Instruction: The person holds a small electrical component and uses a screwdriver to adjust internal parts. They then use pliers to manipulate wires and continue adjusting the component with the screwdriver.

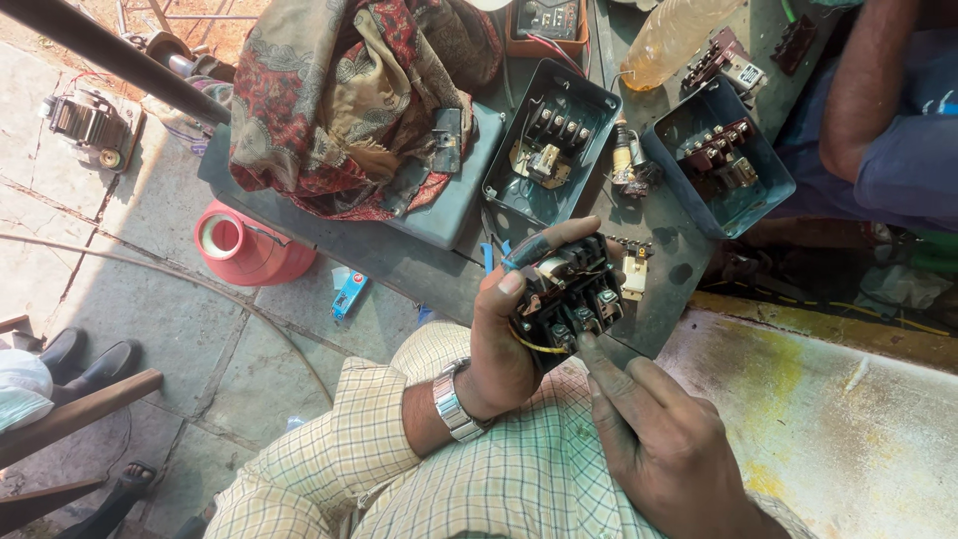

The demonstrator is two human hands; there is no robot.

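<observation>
Item 1: red spool, one, standing on the stone floor below the table edge.

Item 2: patterned cloth, one, heaped on the table's left end.

Item 3: left hand, fingers and thumb wrapped around a black contactor block, held above my lap just in front of the table. I count one block in hand. I judge it rigid and fairly dense for its bulk: moulded plastic with metal terminals and a yellow wire trailing from its underside. The body is the safe place to hold; the terminals and wire look easy to bend.

Item 4: right hand, loosely extended, index fingertip touching the block's lower edge, pinching nothing that I can see.

Item 5: open blue-grey metal boxes, two: one directly above the block, the other to its right, each with a similar unit inside.

Item 6: plastic bottle, one, lying at the table's far edge.
</observation>
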